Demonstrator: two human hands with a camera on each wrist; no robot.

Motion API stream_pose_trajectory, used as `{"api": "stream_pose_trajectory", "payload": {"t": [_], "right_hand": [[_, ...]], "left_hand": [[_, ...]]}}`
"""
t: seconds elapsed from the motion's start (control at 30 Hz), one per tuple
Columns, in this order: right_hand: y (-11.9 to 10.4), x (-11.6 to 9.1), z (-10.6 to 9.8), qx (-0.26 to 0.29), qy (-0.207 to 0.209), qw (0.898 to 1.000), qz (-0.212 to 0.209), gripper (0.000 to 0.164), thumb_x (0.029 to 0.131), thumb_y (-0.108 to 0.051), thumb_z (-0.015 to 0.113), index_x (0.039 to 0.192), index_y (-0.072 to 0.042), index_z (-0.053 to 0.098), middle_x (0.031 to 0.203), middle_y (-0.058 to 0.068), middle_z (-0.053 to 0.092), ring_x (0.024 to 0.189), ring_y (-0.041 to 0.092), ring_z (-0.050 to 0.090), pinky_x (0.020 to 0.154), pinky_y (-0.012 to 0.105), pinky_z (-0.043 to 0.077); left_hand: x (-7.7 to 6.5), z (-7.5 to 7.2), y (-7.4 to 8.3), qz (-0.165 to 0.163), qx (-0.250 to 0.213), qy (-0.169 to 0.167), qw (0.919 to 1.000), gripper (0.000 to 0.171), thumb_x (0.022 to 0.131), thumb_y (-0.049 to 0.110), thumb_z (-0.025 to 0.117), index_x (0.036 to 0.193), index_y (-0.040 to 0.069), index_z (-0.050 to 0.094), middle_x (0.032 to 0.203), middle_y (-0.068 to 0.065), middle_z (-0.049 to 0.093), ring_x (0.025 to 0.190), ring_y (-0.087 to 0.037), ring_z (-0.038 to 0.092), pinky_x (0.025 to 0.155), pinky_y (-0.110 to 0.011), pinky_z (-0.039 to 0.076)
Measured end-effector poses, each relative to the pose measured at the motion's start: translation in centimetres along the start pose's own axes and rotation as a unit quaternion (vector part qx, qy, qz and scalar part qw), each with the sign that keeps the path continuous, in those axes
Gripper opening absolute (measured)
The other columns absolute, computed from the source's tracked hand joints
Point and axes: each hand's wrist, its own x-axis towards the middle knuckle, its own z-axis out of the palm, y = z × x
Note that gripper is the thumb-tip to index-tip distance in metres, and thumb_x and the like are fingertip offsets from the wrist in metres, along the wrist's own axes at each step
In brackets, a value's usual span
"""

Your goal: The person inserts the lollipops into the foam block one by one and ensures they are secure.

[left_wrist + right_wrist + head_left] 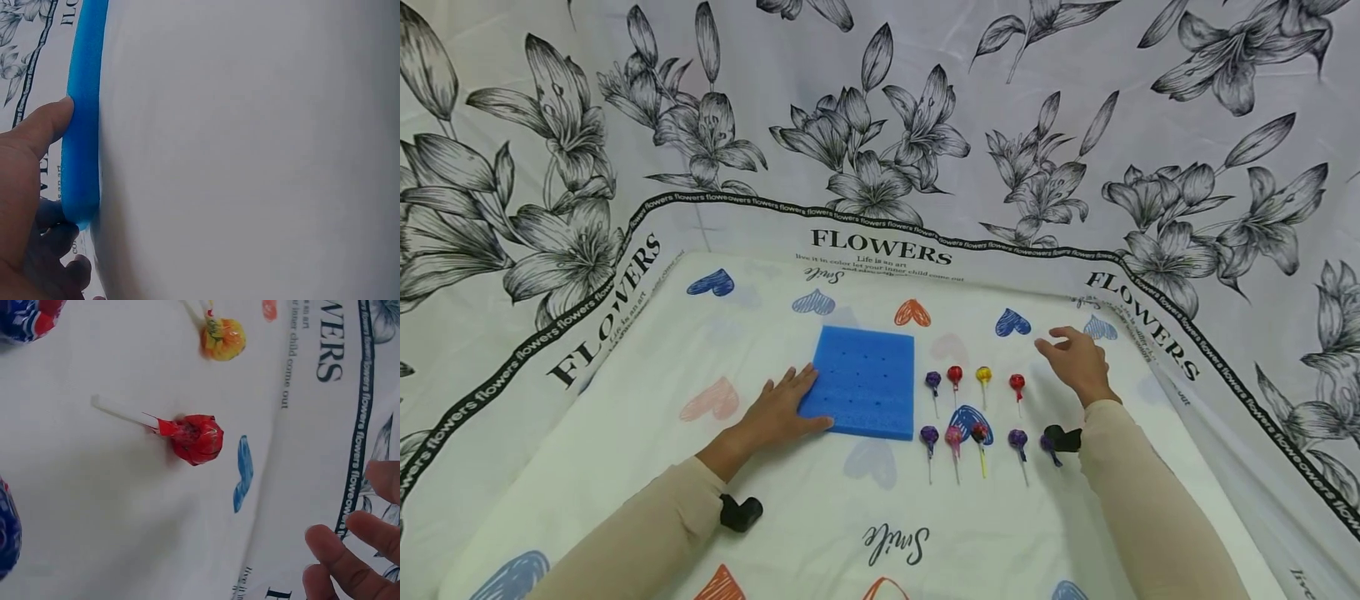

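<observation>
A blue foam block [865, 379] with rows of small holes lies flat on the table. My left hand [778, 408] rests against its left side with fingers spread; in the left wrist view the thumb [56, 119] touches the block's blue edge [84, 125]. My right hand [1075, 358] hovers right of the lollipops, fingers loosely bent, holding nothing. Nearest it is a red lollipop [1017, 382], seen whole in the right wrist view. A yellow lollipop [983, 375], another red one [955, 373] and a purple one [932, 380] share that back row.
A front row holds several more lollipops, including a pink one [953, 436] and a purple one [1018, 439]; the rightmost [1049, 445] is partly covered by the black wrist camera [1064, 438]. A white cloth [797, 517] with printed hearts covers the table, before a flowered backdrop [925, 50].
</observation>
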Motion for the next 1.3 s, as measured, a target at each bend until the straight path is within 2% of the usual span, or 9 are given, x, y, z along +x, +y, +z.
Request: {"api": "stream_pose_trajectory", "payload": {"t": [0.23, 0.5, 0.8, 0.93, 1.13, 1.3], "right_hand": [[0.5, 1.1, 1.1, -0.052, -0.068, 0.996, 0.034, 0.057, 0.094, -0.047, 0.058, 0.129, -0.003, 0.057, 0.125, 0.024, 0.055, 0.111, 0.044, 0.047, 0.088, 0.060, 0.037], [0.4, 1.6, 2.1, -0.098, -0.147, 0.982, 0.068, 0.055, 0.092, -0.044, 0.062, 0.126, -0.001, 0.058, 0.137, 0.030, 0.042, 0.110, 0.051, 0.042, 0.085, 0.063, 0.040], [0.3, 2.4, 3.6, -0.107, -0.200, 0.971, 0.072, 0.045, 0.091, -0.033, 0.067, 0.119, 0.002, 0.062, 0.109, 0.018, 0.061, 0.102, 0.040, 0.049, 0.082, 0.056, 0.044], [0.6, 2.6, 3.8, -0.113, -0.216, 0.967, 0.076, 0.042, 0.091, -0.030, 0.067, 0.117, 0.002, 0.063, 0.101, 0.014, 0.063, 0.097, 0.035, 0.052, 0.081, 0.052, 0.046], [0.4, 2.5, 4.0, -0.109, -0.227, 0.965, 0.068, 0.042, 0.092, -0.028, 0.066, 0.118, 0.006, 0.063, 0.094, 0.012, 0.065, 0.092, 0.032, 0.053, 0.082, 0.049, 0.045], [0.3, 2.3, 3.7, -0.086, -0.202, 0.973, 0.064, 0.044, 0.094, -0.028, 0.060, 0.121, 0.006, 0.061, 0.103, 0.016, 0.064, 0.096, 0.034, 0.052, 0.085, 0.051, 0.045]], "left_hand": [[-0.1, -0.2, 0.3, 0.003, -0.002, 0.004, 1.0000, 0.093, 0.084, 0.050, 0.068, 0.151, 0.000, 0.026, 0.156, -0.016, 0.021, 0.142, -0.041, 0.010, 0.109, -0.061, 0.004], [-0.1, -0.1, 0.2, 0.004, -0.012, -0.001, 0.9999, 0.094, 0.084, 0.051, 0.068, 0.152, 0.002, 0.026, 0.157, -0.014, 0.021, 0.143, -0.040, 0.009, 0.110, -0.060, 0.004], [-0.4, -0.3, 0.2, 0.001, -0.009, 0.000, 1.0000, 0.093, 0.084, 0.051, 0.069, 0.151, 0.002, 0.027, 0.156, -0.014, 0.022, 0.142, -0.040, 0.010, 0.110, -0.061, 0.005], [-0.2, -0.3, 0.3, 0.005, -0.005, 0.000, 1.0000, 0.093, 0.084, 0.051, 0.068, 0.151, 0.001, 0.027, 0.156, -0.015, 0.022, 0.142, -0.041, 0.011, 0.110, -0.061, 0.005], [-0.2, -0.4, 0.3, -0.003, -0.001, -0.005, 1.0000, 0.094, 0.084, 0.051, 0.069, 0.152, 0.002, 0.026, 0.157, -0.014, 0.020, 0.143, -0.041, 0.009, 0.110, -0.061, 0.004], [-0.2, -0.3, 0.2, -0.005, -0.005, -0.007, 0.9999, 0.094, 0.084, 0.051, 0.068, 0.152, 0.003, 0.025, 0.157, -0.014, 0.020, 0.143, -0.041, 0.008, 0.110, -0.060, 0.002]]}}
